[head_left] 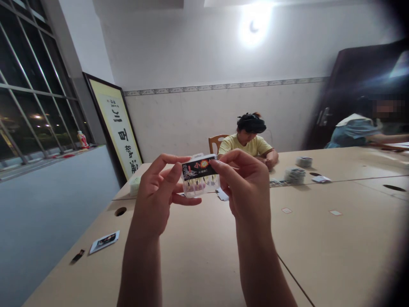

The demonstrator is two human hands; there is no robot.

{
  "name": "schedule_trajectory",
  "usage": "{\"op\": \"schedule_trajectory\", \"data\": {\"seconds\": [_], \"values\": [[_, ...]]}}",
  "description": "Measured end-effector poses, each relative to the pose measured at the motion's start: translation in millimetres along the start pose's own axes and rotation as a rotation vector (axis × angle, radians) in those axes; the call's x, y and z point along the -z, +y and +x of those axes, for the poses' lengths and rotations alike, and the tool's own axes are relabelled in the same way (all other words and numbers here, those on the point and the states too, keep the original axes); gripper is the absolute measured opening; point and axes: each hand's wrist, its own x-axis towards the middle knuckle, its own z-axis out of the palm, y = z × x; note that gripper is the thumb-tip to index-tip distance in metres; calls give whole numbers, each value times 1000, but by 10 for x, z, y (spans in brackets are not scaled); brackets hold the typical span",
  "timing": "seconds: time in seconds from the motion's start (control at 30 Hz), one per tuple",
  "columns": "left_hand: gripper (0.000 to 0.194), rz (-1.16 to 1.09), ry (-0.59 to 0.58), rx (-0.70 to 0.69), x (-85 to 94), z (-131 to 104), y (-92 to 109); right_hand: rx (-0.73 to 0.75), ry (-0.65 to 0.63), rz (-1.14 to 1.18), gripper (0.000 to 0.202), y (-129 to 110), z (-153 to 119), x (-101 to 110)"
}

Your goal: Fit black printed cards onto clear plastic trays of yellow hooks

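Note:
A small clear plastic box (194, 189) is held up above the table in front of me. A black printed label (200, 167) with red and white characters covers its upper part. Small yellowish and pinkish items show through the lower part, too small to name. My left hand (161, 192) grips the box's left side, thumb in front and fingers behind and below. On the right, my right hand (246, 183) has its thumb and fingertips closed at the label's upper right corner. Whether it pinches the label alone or the box as well, I cannot tell.
The wooden table (198, 264) bears a printed card pack (105, 241), a dark label (77, 256), stacked boxes (294, 175) and small white cards (286, 210). Cable holes (120, 211) pierce its top. A person in yellow (246, 140) sits opposite; another person (354, 130) sits far right.

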Motion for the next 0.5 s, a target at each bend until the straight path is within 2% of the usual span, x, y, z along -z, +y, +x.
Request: {"op": "schedule_trajectory", "data": {"seconds": [0.17,0.4,0.5], "values": [[23,4,22,10,9,3,3,-27,-6,4,25,-7,-10,9],[20,13,94,8,-73,-31,35,-56,-9,35,25,14,12,23],[22,20,72,9,-58,-24,34,-79,-25,52,26,18,13,27]]}}
